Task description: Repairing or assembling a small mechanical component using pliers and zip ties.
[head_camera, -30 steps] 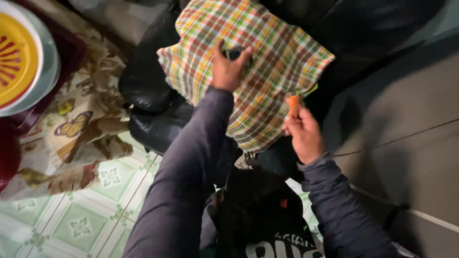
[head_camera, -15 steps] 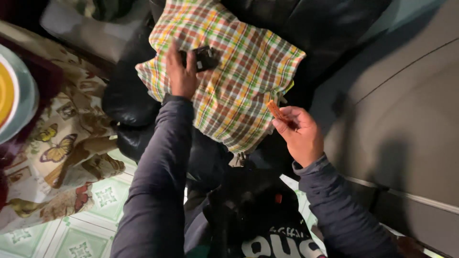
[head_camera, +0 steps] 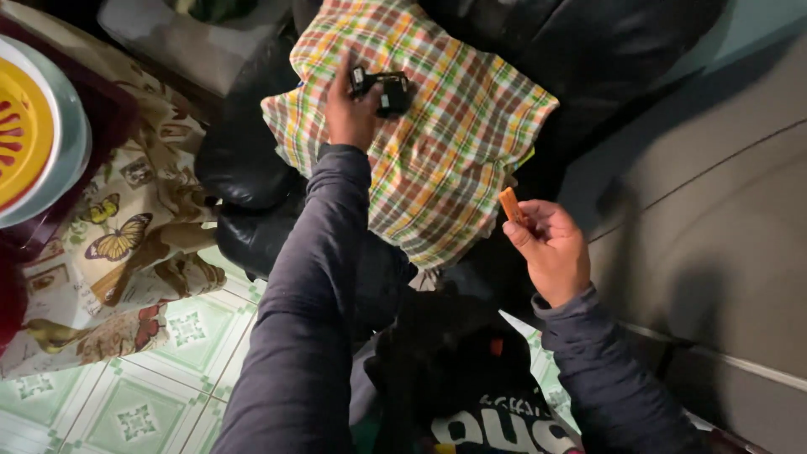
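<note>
A plaid cloth (head_camera: 445, 151) in green, orange and white lies over a black leather seat (head_camera: 252, 185). My left hand (head_camera: 349, 109) reaches onto the cloth and grips a small black device (head_camera: 385, 91) resting there. My right hand (head_camera: 551, 248) hovers off the cloth's right edge and pinches a small flat orange object (head_camera: 510, 204) between thumb and fingers. Both arms wear dark grey sleeves.
A table at left carries a butterfly-patterned cover (head_camera: 118, 235) and a yellow and white plastic dish (head_camera: 29, 134). Green patterned floor tiles (head_camera: 143, 395) lie below. A grey wall (head_camera: 723, 235) stands at right. Dark clothing (head_camera: 471, 378) fills the bottom middle.
My left hand stayed on the cloth; the black device, hidden under it at first, now shows in its fingers. My right hand drew away from the cloth's edge with the orange object.
</note>
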